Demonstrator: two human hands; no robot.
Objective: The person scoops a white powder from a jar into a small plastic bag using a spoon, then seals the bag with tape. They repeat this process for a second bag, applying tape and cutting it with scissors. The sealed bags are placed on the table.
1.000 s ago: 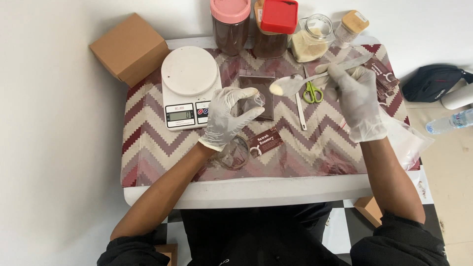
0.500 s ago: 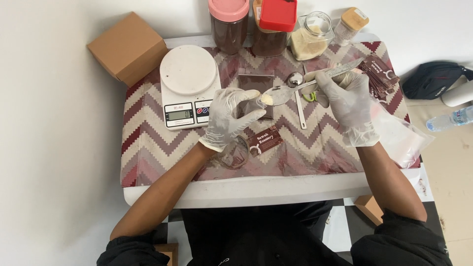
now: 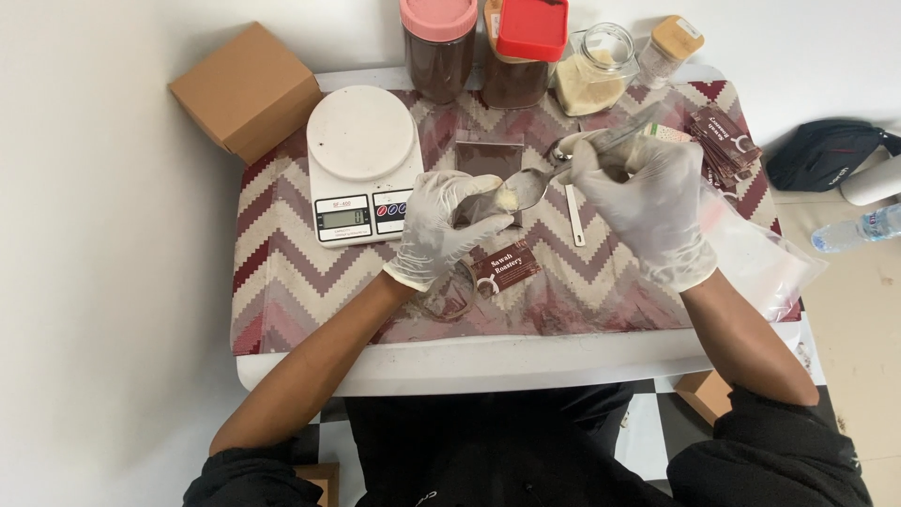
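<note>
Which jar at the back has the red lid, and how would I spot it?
Start at the small table with the zigzag cloth and look along its far edge, where a row of containers stands by the wall. The one you want is the jar second from the left, just right of the pink-lidded jar. It alone has a square bright red lid; the others' lids are round.

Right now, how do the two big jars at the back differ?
The left jar has a round pink lid; the right jar has a squarish red lid. The left jar stands nearer the scale, the right one beside the open glass jar of pale powder. Both hold dark brown contents.
</note>
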